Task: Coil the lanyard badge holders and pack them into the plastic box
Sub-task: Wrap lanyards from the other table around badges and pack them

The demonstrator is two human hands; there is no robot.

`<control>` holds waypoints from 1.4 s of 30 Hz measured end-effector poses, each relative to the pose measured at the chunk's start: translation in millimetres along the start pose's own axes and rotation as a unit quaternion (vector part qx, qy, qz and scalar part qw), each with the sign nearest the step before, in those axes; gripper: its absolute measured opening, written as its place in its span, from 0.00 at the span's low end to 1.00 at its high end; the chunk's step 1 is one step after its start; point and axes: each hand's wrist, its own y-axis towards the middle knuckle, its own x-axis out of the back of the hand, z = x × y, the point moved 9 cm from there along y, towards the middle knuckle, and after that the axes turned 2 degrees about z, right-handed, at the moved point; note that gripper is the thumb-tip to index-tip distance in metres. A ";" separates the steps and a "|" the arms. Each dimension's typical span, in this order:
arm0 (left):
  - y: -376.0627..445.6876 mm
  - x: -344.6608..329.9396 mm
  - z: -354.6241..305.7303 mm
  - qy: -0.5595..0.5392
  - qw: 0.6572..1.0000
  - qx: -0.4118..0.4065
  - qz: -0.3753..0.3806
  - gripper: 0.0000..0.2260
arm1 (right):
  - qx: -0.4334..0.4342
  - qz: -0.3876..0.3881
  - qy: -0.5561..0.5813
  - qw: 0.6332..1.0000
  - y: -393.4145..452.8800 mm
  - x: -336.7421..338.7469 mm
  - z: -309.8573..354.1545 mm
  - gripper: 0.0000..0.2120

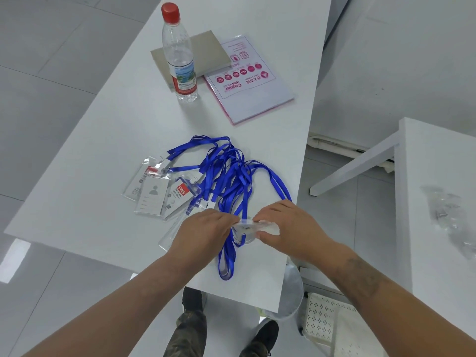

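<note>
— What lies farthest left on your white table [85, 191]?

— Clear badge holders [152, 194] in a loose overlapping row, one with a red header, well left of your hands. Behind them stands a water bottle [179, 60] on a grey board [203, 56], beside a pack of copier paper [252, 81].

— And my left hand [203, 233]?

— It's curled, fingertips pinching the left end of a clear badge holder [253, 228] held between both hands.

— The lanyards?

— The blue lanyards [231, 176] lie tangled just beyond your hands; one loop trails under them towards the table's near edge.

— My right hand [288, 228]?

— Fingers and thumb grip the same holder's right end.
</note>
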 end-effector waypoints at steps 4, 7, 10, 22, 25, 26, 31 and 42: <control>4.6 27.8 -0.8 -0.023 0.998 0.004 -0.058 0.12 | -0.044 0.001 0.067 0.997 0.3 8.2 -3.4 0.14; 8.0 46.4 9.7 -0.099 0.989 0.086 -0.064 0.07 | -0.058 -0.021 0.093 0.994 1.0 20.2 -3.1 0.10; 7.6 47.1 27.6 -0.265 0.942 0.207 -0.013 0.08 | -0.097 -0.051 0.170 0.979 0.1 36.6 -7.9 0.06; 30.3 75.5 41.4 -0.726 0.621 0.296 0.007 0.14 | -0.190 -0.245 0.480 0.820 5.1 85.0 -12.0 0.10; 49.3 89.6 22.7 -0.728 0.632 0.266 0.019 0.06 | -0.192 -0.209 0.414 0.865 22.0 79.4 13.5 0.15; 56.8 94.6 20.2 -0.720 0.645 0.257 0.012 0.05 | -0.183 -0.186 0.384 0.886 28.8 76.8 25.4 0.15; 83.9 126.6 36.1 -0.450 0.859 0.230 -0.084 0.10 | -0.107 -0.087 0.242 0.960 43.7 77.0 74.2 0.12; 62.2 124.9 49.6 -0.307 0.919 0.186 0.163 0.04 | -0.099 -0.158 0.389 0.902 53.6 146.9 35.3 0.07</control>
